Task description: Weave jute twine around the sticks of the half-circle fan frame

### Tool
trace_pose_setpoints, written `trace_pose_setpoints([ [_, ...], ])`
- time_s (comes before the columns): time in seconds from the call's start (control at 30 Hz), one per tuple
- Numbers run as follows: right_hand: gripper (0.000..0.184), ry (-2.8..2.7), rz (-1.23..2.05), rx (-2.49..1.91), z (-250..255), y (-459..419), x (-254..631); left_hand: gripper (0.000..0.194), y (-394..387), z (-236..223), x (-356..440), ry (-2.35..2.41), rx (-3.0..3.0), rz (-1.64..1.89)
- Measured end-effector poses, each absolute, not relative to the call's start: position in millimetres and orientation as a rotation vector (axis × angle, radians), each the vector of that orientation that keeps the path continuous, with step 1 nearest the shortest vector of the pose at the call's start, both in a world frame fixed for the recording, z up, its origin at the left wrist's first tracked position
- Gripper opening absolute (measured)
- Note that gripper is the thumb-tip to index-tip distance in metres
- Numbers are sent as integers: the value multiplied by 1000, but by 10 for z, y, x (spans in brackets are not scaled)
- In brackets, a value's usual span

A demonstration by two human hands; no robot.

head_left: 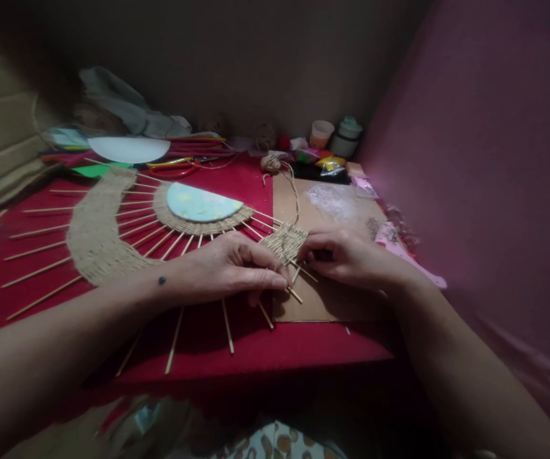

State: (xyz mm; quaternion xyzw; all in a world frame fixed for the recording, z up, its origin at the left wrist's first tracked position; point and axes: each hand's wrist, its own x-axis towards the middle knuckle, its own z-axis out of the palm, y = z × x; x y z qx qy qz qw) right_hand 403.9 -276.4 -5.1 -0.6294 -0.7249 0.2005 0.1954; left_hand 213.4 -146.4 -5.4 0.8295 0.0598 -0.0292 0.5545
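Note:
A half-round piece of woven twine with thin wooden sticks fanning out lies across the table, around a pale blue half disc (202,203). The wide outer band of woven twine (95,236) curves around at the left and ends at a woven section (285,242) between my hands. My left hand (250,268) is closed with thumb and fingers pinching a stick (295,295) just below that section. Beside its right edge, my right hand (341,255) pinches the weave, its fingertips partly hidden. A strand of twine (296,191) runs from the section back to a small ball (271,164).
Brown cardboard (332,299) lies under the right end, on the red tablecloth (250,350). Scissors (174,169), a white half disc (129,148), a cup (321,134) and a jar (346,137) are at the back. A pink glue gun (406,252) lies at the right, near the pink wall.

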Motion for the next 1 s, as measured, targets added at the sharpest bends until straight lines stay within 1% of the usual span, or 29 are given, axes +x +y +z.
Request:
trace_pose_setpoints([
  [0.1,22,-2042,531,-1748,-43,-2766,4027,24,-1468,-58,2134,156,1908,-58],
  [0.37,14,-1979,637,-1770,-28,-2734,4069,22,-1602,-71,2133,159,1738,-109],
  [0.47,12,-1995,635,-1743,-46,-2718,4095,20,-1724,-69,2140,166,1761,-113],
  [0.7,11,-2002,678,-1769,-38,-2723,4094,26,-1953,-89,2150,161,1822,-196],
  [0.87,14,-2023,689,-1726,-45,-2718,4109,28,-2004,-119,2155,79,1967,-213],
  [1.0,14,-2040,686,-1683,-62,-2710,4126,31,-1973,-46,2133,108,2039,-263],
])
